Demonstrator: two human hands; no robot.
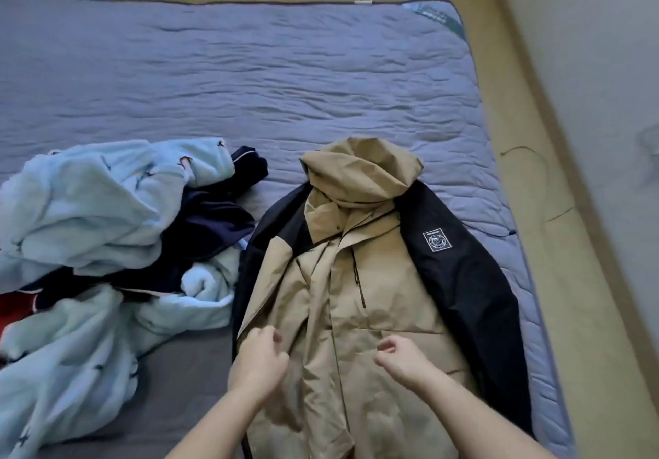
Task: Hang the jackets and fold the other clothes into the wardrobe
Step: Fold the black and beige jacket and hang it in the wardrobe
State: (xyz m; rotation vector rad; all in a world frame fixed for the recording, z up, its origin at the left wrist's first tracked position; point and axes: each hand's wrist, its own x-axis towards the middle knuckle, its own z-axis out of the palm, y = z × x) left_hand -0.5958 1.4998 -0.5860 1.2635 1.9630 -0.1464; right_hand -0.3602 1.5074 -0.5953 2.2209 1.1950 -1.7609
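Blue quilted bedding (249, 84) covers the bed, with a heap of light blue fleece clothes (89, 216) and navy garments (214, 227) at the left. Just beside it lies a tan and black hooded jacket (356, 280), front up, hood away from the person. Left hand (262, 355) and right hand (399, 357) hover over its lower front, fingers curled; whether either pinches fabric cannot be told.
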